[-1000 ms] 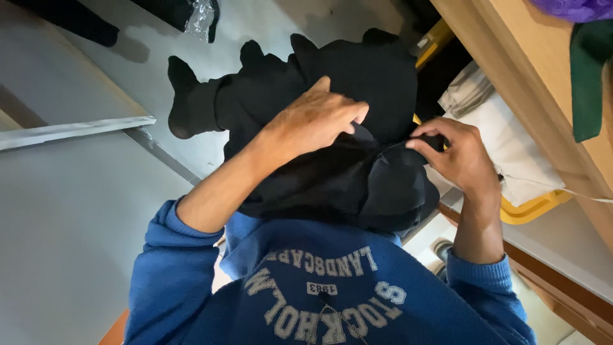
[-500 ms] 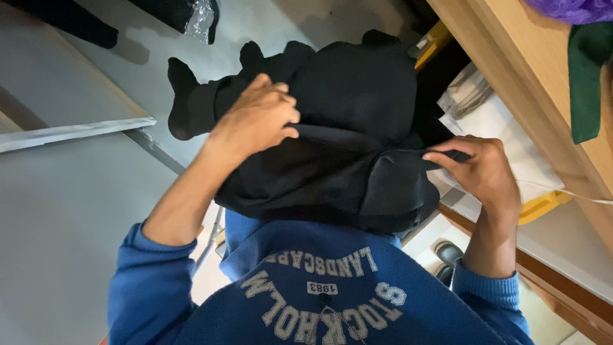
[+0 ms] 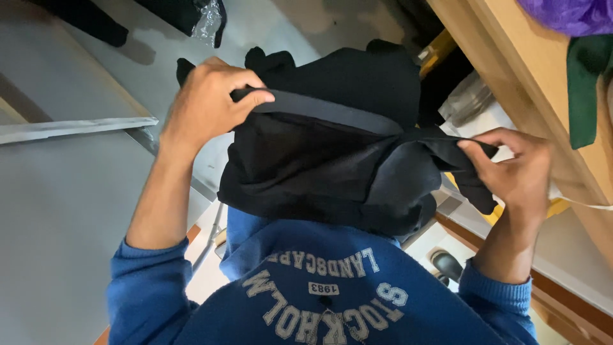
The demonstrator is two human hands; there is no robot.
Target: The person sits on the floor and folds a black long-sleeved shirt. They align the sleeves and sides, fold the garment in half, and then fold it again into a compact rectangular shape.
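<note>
A black garment point(image 3: 332, 160) is held up in front of my chest, its edge stretched taut between both hands. My left hand point(image 3: 207, 102) grips the garment's folded edge at the upper left, fingers curled over it. My right hand point(image 3: 514, 169) pinches the other end of that edge at the right. The rest of the garment hangs bunched below, partly over my blue sweatshirt point(image 3: 319, 294) with pale lettering.
A grey tabletop point(image 3: 57, 185) lies at the left with a pale strip point(image 3: 70, 128) across it. A wooden shelf point(image 3: 511, 70) runs along the right, with purple cloth point(image 3: 568, 13) and green cloth point(image 3: 587, 83) on it. Folded white fabric in a yellow tray point(image 3: 555, 204) sits behind.
My left hand slid left and up along the garment and now grips its edge. My right hand pulled its end out to the right, stretching the edge.
</note>
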